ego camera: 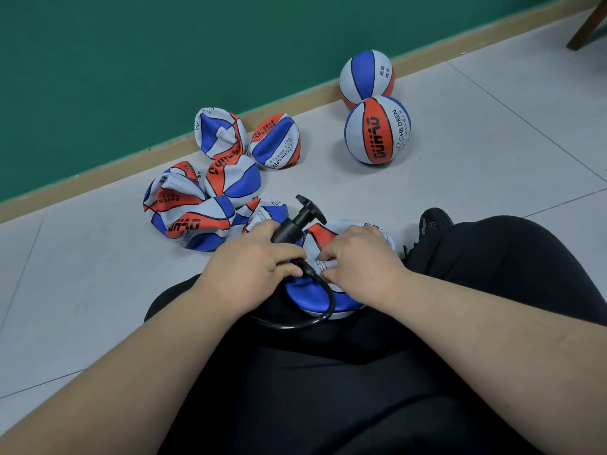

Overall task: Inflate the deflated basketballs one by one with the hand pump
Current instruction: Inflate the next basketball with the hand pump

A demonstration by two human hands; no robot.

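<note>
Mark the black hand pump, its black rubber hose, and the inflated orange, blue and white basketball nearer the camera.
black hand pump (pixel 290 226): head view, on its barrel.
black hose (pixel 332 302): head view, on the loop's bend.
nearer inflated basketball (pixel 377 129): head view, on its orange panel.

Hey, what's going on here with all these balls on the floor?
A person sitting on the floor is inflating basketballs. The left hand grips the black hand pump, whose hose loops to a flat basketball in the lap; the right hand pinches that ball where the hose ends. Whether the needle is in cannot be seen. Two inflated balls sit by the wall, and a pile of flat ones waits to the left.
</note>
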